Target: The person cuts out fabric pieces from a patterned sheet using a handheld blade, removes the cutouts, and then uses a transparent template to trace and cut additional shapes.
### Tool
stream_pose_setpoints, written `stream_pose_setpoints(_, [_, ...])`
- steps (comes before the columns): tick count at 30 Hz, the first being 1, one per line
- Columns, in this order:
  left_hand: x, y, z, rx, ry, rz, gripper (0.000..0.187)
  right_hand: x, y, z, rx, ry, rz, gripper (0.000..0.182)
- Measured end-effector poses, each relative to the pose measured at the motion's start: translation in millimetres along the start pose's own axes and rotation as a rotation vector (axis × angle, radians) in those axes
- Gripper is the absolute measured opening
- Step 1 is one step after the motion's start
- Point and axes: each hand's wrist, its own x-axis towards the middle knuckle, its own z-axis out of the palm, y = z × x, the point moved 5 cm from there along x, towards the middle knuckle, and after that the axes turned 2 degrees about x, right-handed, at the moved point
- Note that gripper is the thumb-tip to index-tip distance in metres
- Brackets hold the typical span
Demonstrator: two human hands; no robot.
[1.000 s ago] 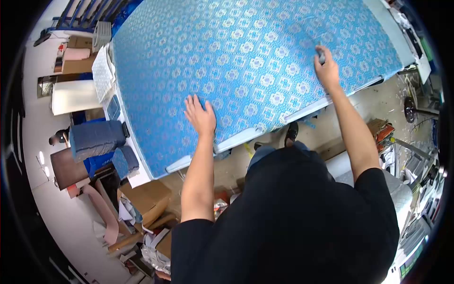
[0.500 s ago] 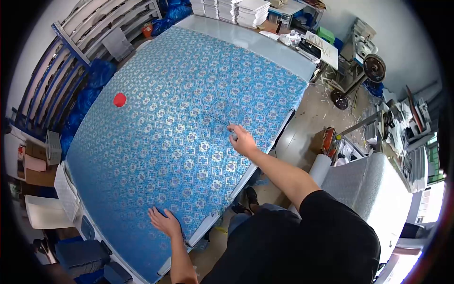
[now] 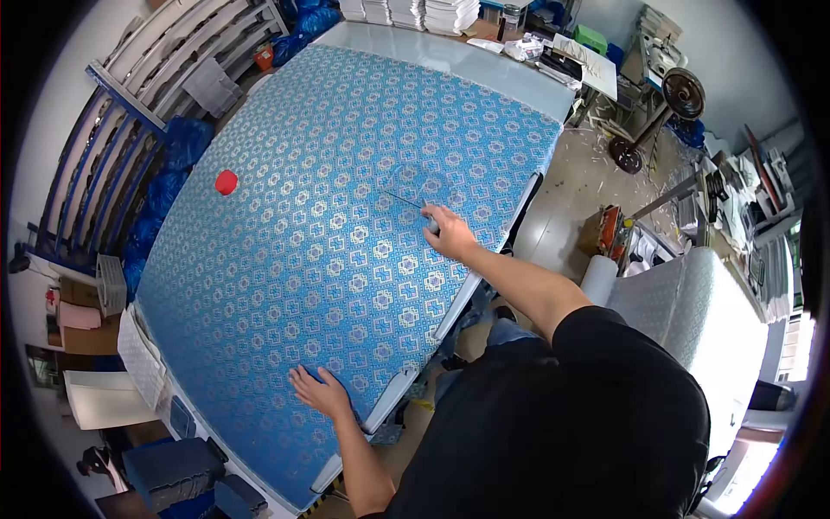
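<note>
A large blue patterned sheet (image 3: 259, 285) with light cross-shaped motifs covers the table. My right hand (image 3: 449, 233) is closed around the grey handle of a thin-rodded tool (image 3: 405, 200), near the sheet's right side. The slim dark rod points up and left, low over the sheet. Faint, see-through round outlines show on the pattern beside the rod. What kind of tool it is, I cannot tell. My left hand (image 3: 322, 395) lies flat on the sheet near its front edge, fingers spread, holding nothing. A red roundish piece (image 3: 226, 182) rests on the sheet at the left.
Bare grey tabletop (image 3: 389, 54) runs along the far side, with white paper stacks (image 3: 450, 15) behind. Blue bags (image 3: 164, 186) and a rack (image 3: 125, 95) stand left. To the right are a wheeled metal stand (image 3: 644, 138) and a silvery roll (image 3: 666, 303). Scraps litter the floor.
The whole view has shifted slightly as my head moved. Both hands keep nearly the same places on the sheet, and my right hand still grips the tool.
</note>
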Motion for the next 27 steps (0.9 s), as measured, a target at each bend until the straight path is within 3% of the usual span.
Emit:
stream_pose_setpoints(6, [1,1,-1,0.033,-0.042,-0.053,0.059,-2,3,1,0.011,-0.115,0.011,0.046])
stream_pose_setpoints(11, [-10,19,2,0.046,-0.063,-0.175,0.061,0,6,3,-0.001,-0.145,-0.164,0.048])
stream_pose_setpoints(16, [-40,52,30,0.191,0.008,-0.432,0.062,13,13,-1,0.028,-0.459,-0.262,0.053])
stream_pose_setpoints(21, [-69,149,35,0.199,0.123,-0.583,0.068,18,29,5,-0.026,-0.608,-0.521,0.052])
stream_pose_setpoints(27, [-98,234,50,0.079,0.056,-0.578,0.074,25,39,-7,0.106,-0.643,-0.614,0.053])
